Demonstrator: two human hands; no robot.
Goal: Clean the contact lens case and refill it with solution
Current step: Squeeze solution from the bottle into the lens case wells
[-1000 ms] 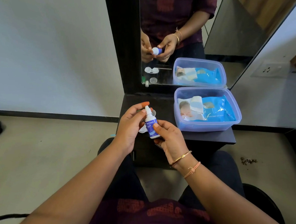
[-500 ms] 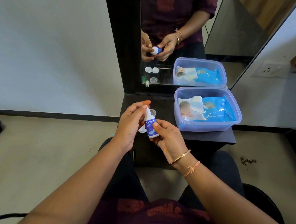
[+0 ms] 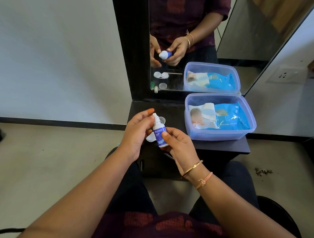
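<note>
My right hand (image 3: 180, 147) is gripping the bottle (image 3: 160, 135) upright so nothing spills; my left hand (image 3: 135, 136) is curling by its tip (image 3: 155, 116), grip unclear.

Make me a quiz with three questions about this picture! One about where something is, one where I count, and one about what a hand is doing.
1. Where is the blue pack of wipes?
A. on the floor
B. in the plastic box
C. on the person's lap

2. How many bands are on the right wrist?
A. two
B. one
C. four

3. What is the right hand doing?
A. lying flat on the table
B. reaching into the box
C. holding the little bottle

Answers:
1 B: the pack lies inside the box's walls.
2 A: a gold bangle and an orange thread circle the wrist.
3 C: its thumb and fingers wrap round the bottle's body.
</note>
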